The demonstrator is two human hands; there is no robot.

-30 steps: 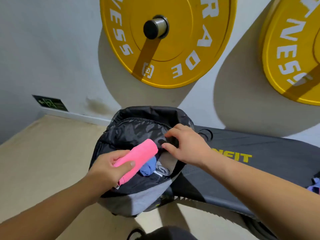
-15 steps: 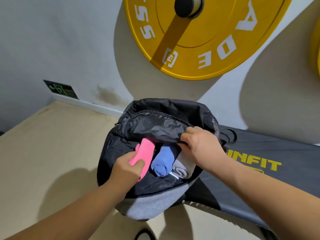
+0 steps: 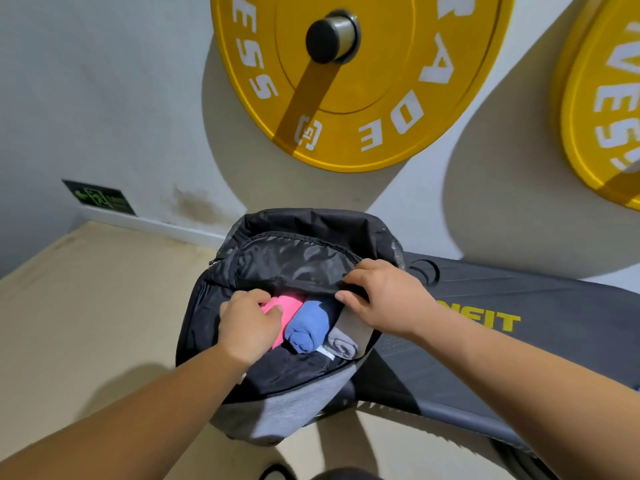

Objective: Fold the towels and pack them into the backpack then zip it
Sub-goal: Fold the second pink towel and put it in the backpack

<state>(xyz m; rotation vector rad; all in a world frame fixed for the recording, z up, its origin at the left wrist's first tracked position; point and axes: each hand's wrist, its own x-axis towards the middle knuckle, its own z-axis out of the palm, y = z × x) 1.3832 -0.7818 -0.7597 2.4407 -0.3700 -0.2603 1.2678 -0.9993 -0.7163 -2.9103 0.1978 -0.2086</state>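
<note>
Pink towel [image 3: 289, 304], gripped by my left hand [image 3: 249, 327], sits in the backpack [image 3: 287, 410] beside the blue towel [image 3: 306, 327] and grey towel [image 3: 343, 344], my right hand [image 3: 384, 299] pinching the flap [image 3: 294, 265] open; zipping not yet done.

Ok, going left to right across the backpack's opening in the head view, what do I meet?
Left hand, pink towel in its grip, blue towel, grey towel, right hand holding the edge of the backpack.
</note>
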